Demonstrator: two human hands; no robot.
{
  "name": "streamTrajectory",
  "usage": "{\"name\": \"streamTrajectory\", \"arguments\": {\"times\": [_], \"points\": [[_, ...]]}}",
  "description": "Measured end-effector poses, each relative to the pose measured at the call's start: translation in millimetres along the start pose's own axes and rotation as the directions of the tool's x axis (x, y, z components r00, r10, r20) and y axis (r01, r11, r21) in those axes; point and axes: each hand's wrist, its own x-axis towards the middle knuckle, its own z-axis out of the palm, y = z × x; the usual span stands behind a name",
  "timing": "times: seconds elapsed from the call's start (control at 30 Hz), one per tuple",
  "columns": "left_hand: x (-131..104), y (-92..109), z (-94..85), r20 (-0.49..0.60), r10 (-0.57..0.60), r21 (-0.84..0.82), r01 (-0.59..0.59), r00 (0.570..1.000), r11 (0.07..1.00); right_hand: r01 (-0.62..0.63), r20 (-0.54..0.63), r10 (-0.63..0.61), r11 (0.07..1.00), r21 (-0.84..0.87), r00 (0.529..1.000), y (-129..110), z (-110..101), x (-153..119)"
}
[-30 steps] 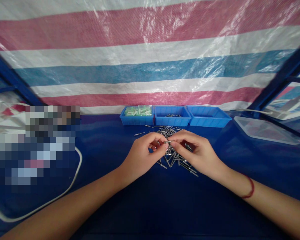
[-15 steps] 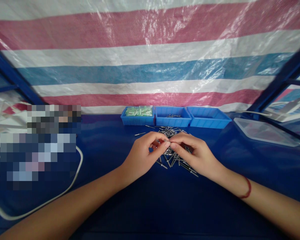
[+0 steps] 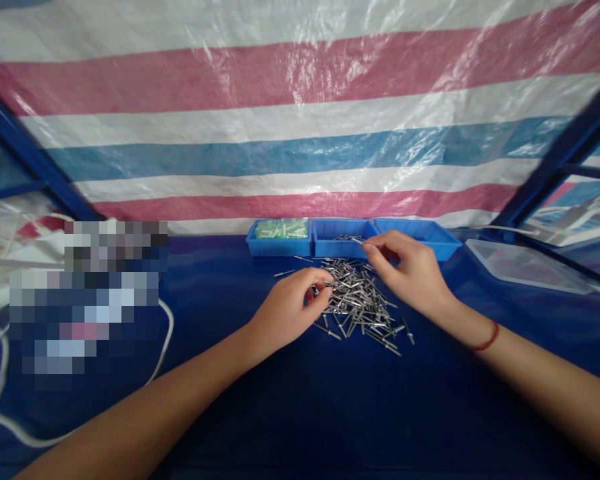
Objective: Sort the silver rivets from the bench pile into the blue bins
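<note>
A loose pile of silvery pop rivets (image 3: pixel 360 300) lies on the dark blue table. At the pile's left edge is my left hand (image 3: pixel 300 300), its thumb and fingertips closed round rivets whose ends barely show. My right hand (image 3: pixel 405 267) pinches a thin rivet (image 3: pixel 357 241) between thumb and index finger, over the front right of the middle blue bin (image 3: pixel 330 249). A few rivets (image 3: pixel 347 237) rest inside that bin. The left blue bin (image 3: pixel 279 247) holds green-and-white pieces (image 3: pixel 283 229).
Beside the middle bin stands a right blue bin (image 3: pixel 443 248), partly behind my right hand. A clear plastic lid (image 3: pixel 527 267) lies at the right. A white cable (image 3: pixel 167 333) curves over the left side, near a blurred-out patch. Striped sheeting (image 3: pixel 300 153) hangs behind.
My right hand has parted from my left and moved up and right to the middle bin, holding a rivet. My left hand stays by the pile. The view has shifted slightly.
</note>
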Motion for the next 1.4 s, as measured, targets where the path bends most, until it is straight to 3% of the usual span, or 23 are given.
{"name": "streamTrajectory", "arguments": {"times": [0.1,0.17,0.3,0.47,0.6,0.9,1.4], "points": [[1.4,-5.4,-3.8,0.063,0.079,0.129,-0.087,0.995,0.988,0.030,-0.027,-0.036,0.983,-0.183,0.999,23.9,4.7,21.8],[2.2,-6.3,-6.7,0.100,0.101,0.196,-0.120,0.990,0.973,0.032,0.019,-0.027,0.956,-0.291,0.999,35.0,9.3,32.6],[3.1,-6.4,-10.5,0.120,0.112,0.247,-0.139,0.986,0.959,0.021,0.124,0.029,0.921,-0.388,0.992,35.3,12.3,32.4],[2.9,-7.8,-6.8,0.185,0.164,0.230,-0.205,0.969,0.951,0.079,0.252,0.000,0.949,-0.306,0.968,16.2,3.0,1.1],[2.7,-7.9,-2.6,0.231,0.193,0.244,-0.248,0.954,0.938,0.015,0.264,0.044,0.976,-0.219,0.963,15.2,4.6,-16.7],[5.5,-11.5,-0.7,0.192,0.136,0.381,-0.202,0.972,0.902,-0.186,0.277,0.191,0.982,-0.045,0.942,31.2,8.9,-19.6],[13.0,-9.1,6.8,0.131,0.040,0.479,-0.099,0.991,0.872,-0.252,0.317,0.213,0.964,0.086,0.924,23.2,12.7,-27.2]]}}
